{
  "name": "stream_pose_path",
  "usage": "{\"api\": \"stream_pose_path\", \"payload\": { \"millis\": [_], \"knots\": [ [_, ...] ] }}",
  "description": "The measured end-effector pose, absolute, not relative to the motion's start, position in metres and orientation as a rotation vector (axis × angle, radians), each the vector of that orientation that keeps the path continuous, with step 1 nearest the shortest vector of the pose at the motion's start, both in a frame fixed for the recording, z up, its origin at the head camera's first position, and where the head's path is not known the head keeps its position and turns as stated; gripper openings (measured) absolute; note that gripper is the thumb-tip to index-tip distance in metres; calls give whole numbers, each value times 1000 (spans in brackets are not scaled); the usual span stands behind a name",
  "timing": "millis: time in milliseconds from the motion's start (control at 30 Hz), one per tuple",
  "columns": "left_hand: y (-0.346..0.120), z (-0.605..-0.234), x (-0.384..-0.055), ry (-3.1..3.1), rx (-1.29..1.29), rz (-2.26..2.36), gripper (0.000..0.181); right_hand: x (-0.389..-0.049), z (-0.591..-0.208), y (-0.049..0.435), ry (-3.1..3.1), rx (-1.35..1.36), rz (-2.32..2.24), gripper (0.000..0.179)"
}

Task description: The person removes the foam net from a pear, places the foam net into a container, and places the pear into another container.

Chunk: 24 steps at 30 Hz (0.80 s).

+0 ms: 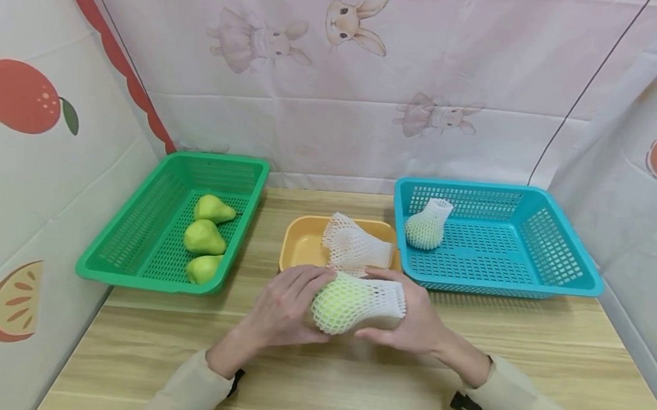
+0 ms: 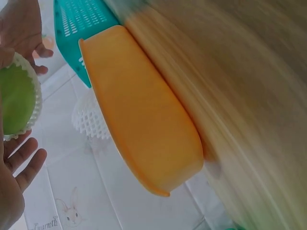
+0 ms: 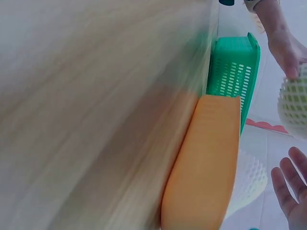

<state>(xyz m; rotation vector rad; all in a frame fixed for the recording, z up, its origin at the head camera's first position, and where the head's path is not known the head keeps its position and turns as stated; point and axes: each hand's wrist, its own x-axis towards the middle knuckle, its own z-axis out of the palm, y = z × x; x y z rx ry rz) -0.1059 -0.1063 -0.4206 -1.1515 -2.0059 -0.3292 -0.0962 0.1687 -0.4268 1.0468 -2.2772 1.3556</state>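
Observation:
A green pear in a white foam net (image 1: 350,303) is held above the front of the table, its net's narrow end toward the right. My left hand (image 1: 288,306) grips the round end, the thumb on the net in the right wrist view. My right hand (image 1: 412,313) is around the narrow end; its fingers (image 3: 288,177) look extended and spread in the right wrist view. Just behind the hands, more foam netting (image 1: 357,244) lies in a yellow-orange tray (image 1: 298,244). The left wrist view shows the pear's bare green bottom (image 2: 18,98) through the net's opening.
A green basket (image 1: 108,242) at the left holds three bare pears (image 1: 205,238). At the right, a blue basket (image 1: 499,284) contains a netted pear (image 1: 425,226) near its left wall. Printed fabric (image 1: 334,117) hangs behind and beside the wooden table (image 1: 351,388).

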Motion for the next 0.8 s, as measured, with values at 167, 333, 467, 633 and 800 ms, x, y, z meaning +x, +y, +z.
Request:
{"api": "stream_pose_path", "payload": {
  "millis": [167,333,467,633,800],
  "knots": [
    [-109,-418,-105,-2016,-1171,-291,113,-97,-418,178,-2333,1055,1193,94],
    [-113,-413,-103,-2061,-1190,-215,113,-99,-411,186,-2371,1095,1088,93],
    [-116,-410,-102,-2100,-1200,-143,111,-99,-404,191,-2448,1084,1008,94],
    [-118,-406,-102,-2129,-1208,-68,101,-100,-395,191,-2548,1082,885,92],
    [-117,-405,-101,-2161,-1233,-15,94,-102,-388,186,-2632,1073,800,89]
  ]
}}
